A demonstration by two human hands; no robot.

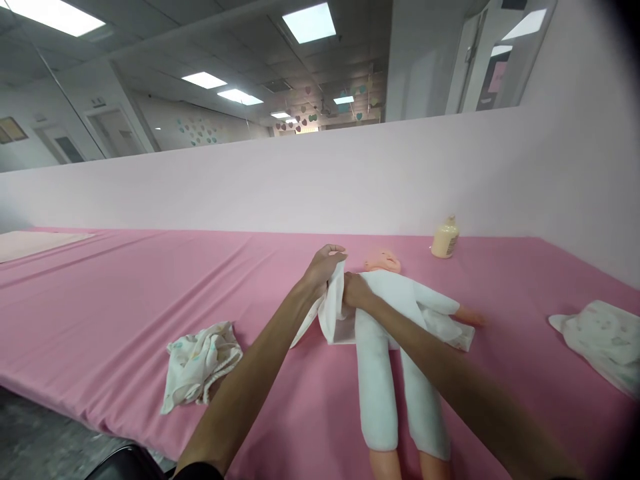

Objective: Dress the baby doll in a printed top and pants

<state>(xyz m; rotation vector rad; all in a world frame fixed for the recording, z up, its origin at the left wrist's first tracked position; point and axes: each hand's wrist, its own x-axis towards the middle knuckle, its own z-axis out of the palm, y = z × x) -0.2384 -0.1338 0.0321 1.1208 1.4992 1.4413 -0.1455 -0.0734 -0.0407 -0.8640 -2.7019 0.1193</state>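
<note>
A baby doll [390,320] lies on its back with its white body and legs towards me; its head [383,261] is at the far end. A thin white garment [333,308] lies spread beneath it and shows on both sides. My left hand [324,268] is closed on the garment's raised part, left of the doll. Against the doll's shoulder, my right hand [356,291] is curled into a fist beside the raised cloth. What its fingers hold is hidden. The doll's arm on that side is out of sight; its other arm stretches out to the right.
A pink sheet [125,287] covers the padded surface. A crumpled patterned cloth [203,363] lies at the left, a folded white one [603,340] at the far right. By the white wall [300,187] stands a cream pump bottle [445,239].
</note>
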